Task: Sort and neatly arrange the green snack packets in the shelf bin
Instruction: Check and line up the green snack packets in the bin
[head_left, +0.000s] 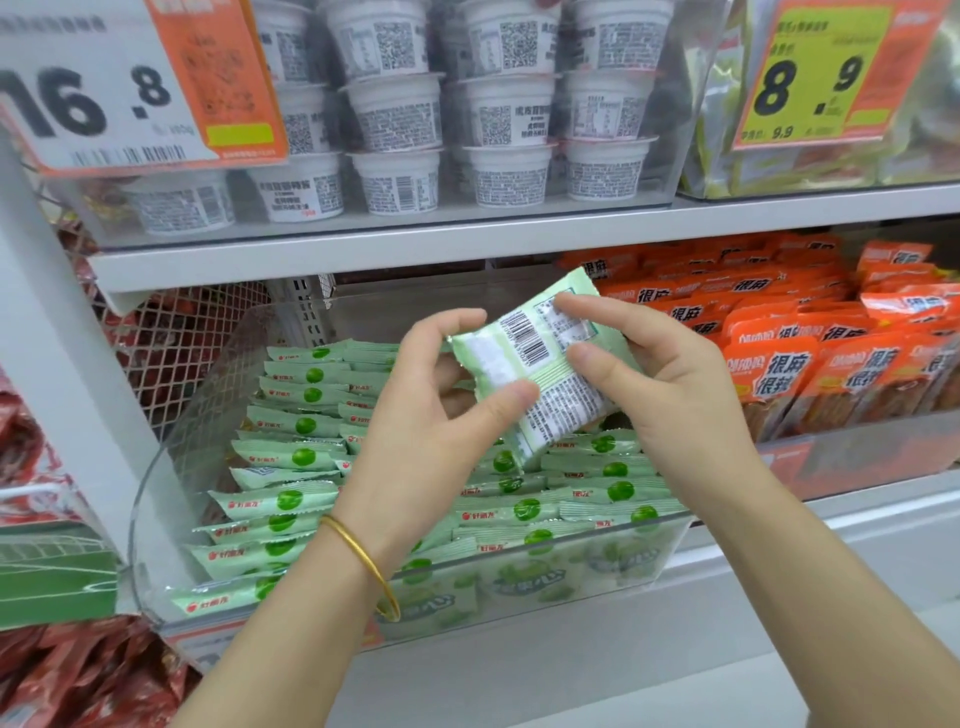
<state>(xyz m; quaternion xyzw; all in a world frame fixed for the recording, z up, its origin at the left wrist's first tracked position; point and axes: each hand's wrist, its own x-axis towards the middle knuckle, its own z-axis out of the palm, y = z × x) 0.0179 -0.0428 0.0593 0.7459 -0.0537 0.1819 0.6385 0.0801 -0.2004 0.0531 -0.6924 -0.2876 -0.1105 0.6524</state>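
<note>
Shop shelving fills our view, with white cups (397, 119) above and orange packets (810, 358) to the right. Both our hands grip one green packet (535, 364) above the clear shelf bin (519, 587), barcode side toward us: left hand (431, 395) pinching its lower left edge, right hand (665, 374) closed on its right side. Rows of green packets (291, 499) fill the bin below

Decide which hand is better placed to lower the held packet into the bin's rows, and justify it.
Probably the right hand: it covers more of the green packet, while the left hand only pinches its lower edge above the clear bin.
</note>
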